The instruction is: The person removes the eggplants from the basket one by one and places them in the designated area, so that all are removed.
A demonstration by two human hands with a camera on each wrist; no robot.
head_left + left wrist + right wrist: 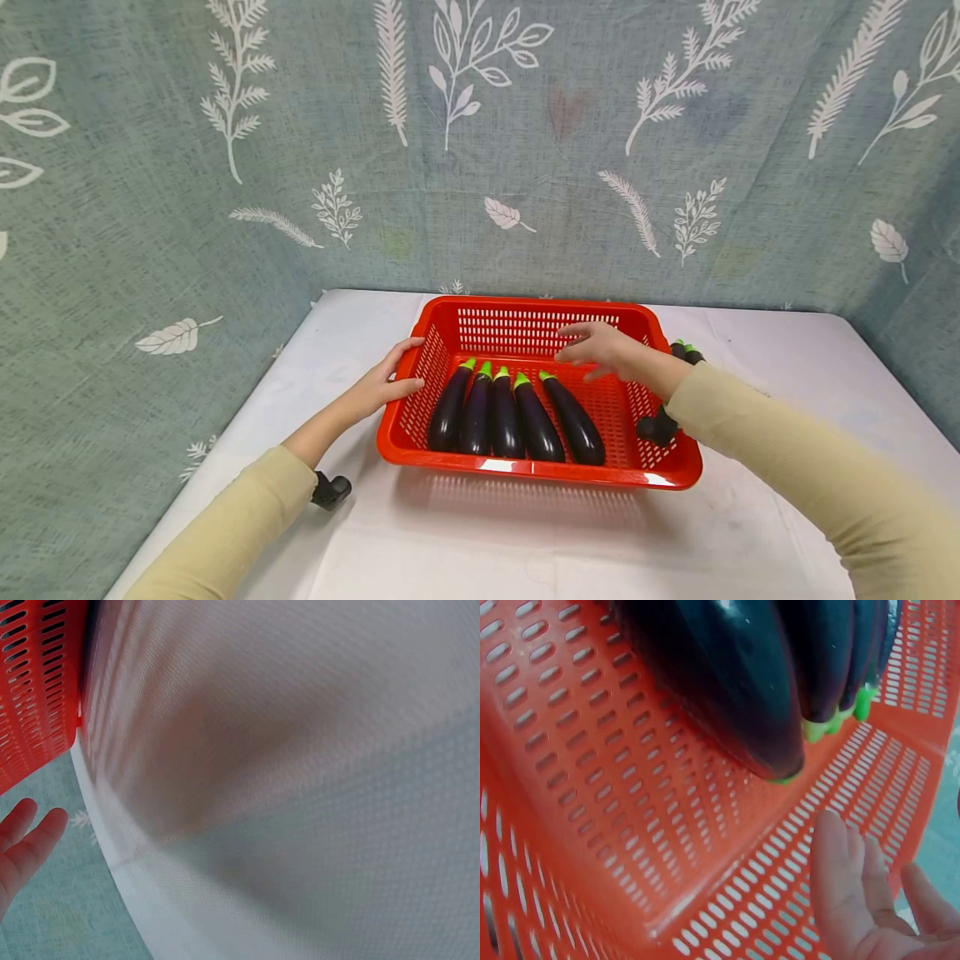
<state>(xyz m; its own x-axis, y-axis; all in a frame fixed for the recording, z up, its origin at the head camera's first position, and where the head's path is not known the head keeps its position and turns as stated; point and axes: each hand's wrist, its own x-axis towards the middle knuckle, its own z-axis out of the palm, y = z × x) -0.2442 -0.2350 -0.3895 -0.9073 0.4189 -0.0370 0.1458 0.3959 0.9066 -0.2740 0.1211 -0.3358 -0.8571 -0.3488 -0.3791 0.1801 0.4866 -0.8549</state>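
A red plastic basket (517, 468) with slotted walls sits on the table. Several dark purple eggplants (506, 417) with green stem ends lie side by side in its left and middle part. My left hand (378, 385) is at the basket's left rim, its fingers extended and thumb tip over the edge. Over the back right part of the basket is my right hand (600, 346), fingers spread and nothing in them. In the right wrist view, the nearest eggplant (727, 682) lies beyond the fingertips.
More eggplants (688, 353) lie just outside the basket's right wall, partly hidden by my right forearm. A white cloth covers the table (795, 375). A grey-green curtain (525, 183) with white leaf prints hangs behind and at the sides.
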